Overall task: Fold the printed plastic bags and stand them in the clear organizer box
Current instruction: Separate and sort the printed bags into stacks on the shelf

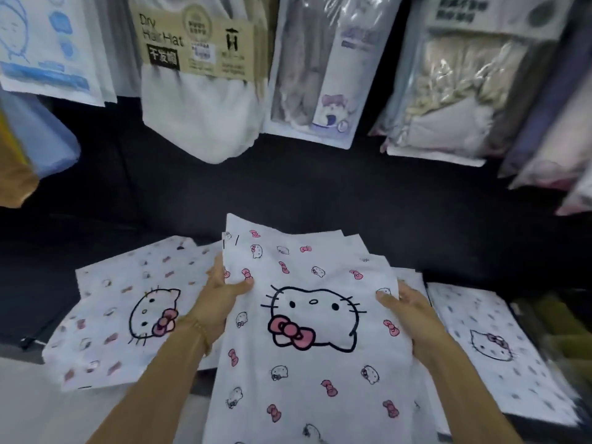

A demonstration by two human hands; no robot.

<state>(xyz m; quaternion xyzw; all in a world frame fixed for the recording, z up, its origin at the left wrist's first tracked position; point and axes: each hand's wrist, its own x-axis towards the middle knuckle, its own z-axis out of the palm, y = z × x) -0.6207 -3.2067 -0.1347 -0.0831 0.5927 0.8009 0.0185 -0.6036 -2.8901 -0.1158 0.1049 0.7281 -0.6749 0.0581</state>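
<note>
- A loose printed bag (125, 318) lies flat on the dark tabletop (288, 193), left of the held stack and partly tucked under it; it is best left alone until the stack is dealt with.
- The left hand (217, 296) grips the left edge of the held stack (307, 315), thumb on top over the print and fingers curled underneath. I judge this pinch should stay near the upper part of that edge so the sheets do not fan out.
- The held stack is several white bags printed with a cat face and pink bows, their top corners splayed unevenly. Squaring those corners before any fold looks like the key to a crisp crease.
- The right hand (410, 318) clamps the stack's right edge, thumb on top, fingers hidden below. Both hands should pull evenly, as slick plastic will likely slide.
- More printed bags (499, 354) lie flat right of the stack.
- The clear organizer box is not in view.
</note>
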